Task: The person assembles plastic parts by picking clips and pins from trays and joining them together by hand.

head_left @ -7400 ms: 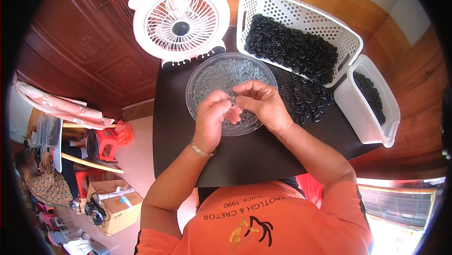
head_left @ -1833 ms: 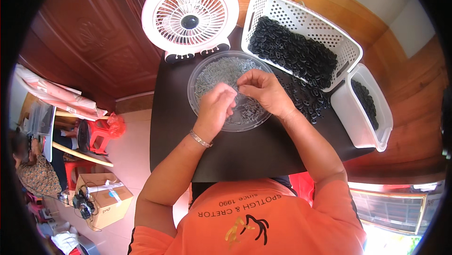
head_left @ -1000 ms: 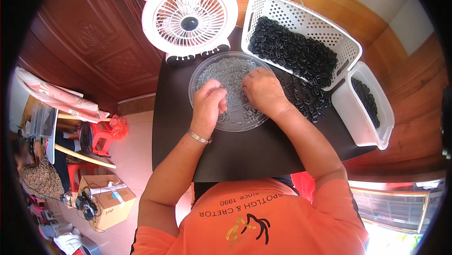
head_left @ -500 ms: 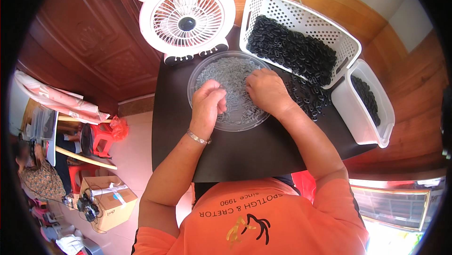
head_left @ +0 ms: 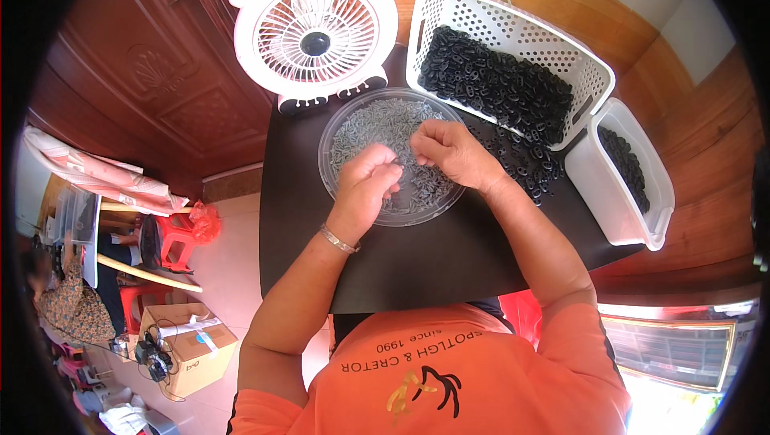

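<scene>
A round clear tray (head_left: 341, 126) holds a heap of small grey slender pieces (head_left: 385, 118). Over its near half, my left hand (head_left: 370, 182) is closed, thumb against curled fingers, with perhaps a tiny dark piece at the tips. Close beside it on the right, my right hand (head_left: 453, 154) is closed in a pinch, tips pointing down and left toward the left hand. Whatever lies between its fingers is hidden or too small to name. To the right of the tray, loose small black oval rings (head_left: 525, 158) are scattered on the dark table (head_left: 417, 270).
A white perforated basket (head_left: 593, 74) filled with black rings stands at the back right. Beside it is a white bin (head_left: 593, 186) with more of them. A white animal-shaped fan (head_left: 317, 42) stands behind the tray. A cardboard box (head_left: 204, 355) sits on the floor, left, near another person (head_left: 76, 306).
My left hand has moved right and slightly down, closer to the right hand. The right hand has shifted a little down, its fingertips now nearer the left hand's.
</scene>
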{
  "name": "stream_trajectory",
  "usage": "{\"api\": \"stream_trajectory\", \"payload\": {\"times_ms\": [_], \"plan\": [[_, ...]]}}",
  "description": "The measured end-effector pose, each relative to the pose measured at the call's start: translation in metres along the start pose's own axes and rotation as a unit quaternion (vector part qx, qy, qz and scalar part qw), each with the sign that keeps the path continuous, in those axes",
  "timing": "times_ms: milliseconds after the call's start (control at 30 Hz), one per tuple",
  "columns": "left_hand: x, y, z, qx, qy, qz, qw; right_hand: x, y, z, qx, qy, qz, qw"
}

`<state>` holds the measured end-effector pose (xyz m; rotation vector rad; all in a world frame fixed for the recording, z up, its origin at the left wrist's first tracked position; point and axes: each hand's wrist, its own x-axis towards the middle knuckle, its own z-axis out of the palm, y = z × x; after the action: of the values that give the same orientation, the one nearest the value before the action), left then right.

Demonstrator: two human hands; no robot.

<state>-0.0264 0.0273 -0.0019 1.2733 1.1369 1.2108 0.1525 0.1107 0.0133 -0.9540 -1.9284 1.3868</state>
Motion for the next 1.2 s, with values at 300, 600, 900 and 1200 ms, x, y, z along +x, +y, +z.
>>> {"api": "stream_trajectory", "payload": {"times_ms": [300, 600, 900, 1200], "plan": [[0.0, 0.0, 0.003, -0.009, -0.026, 0.031, 0.999, -0.004, -0.002, 0.002, 0.03, -0.064, -0.018, 0.997], [0.0, 0.0, 0.001, 0.026, -0.052, 0.08, 0.995, -0.008, -0.01, -0.001, 0.033, -0.132, 0.039, 0.99], [0.003, 0.007, -0.014, -0.239, -0.033, -0.028, 0.97, -0.009, -0.013, 0.002, 0.068, -0.086, 0.014, 0.994], [0.004, 0.01, -0.014, -0.285, -0.07, -0.017, 0.956, -0.016, -0.028, 0.006, -0.033, 0.017, 0.007, 0.999]]}}
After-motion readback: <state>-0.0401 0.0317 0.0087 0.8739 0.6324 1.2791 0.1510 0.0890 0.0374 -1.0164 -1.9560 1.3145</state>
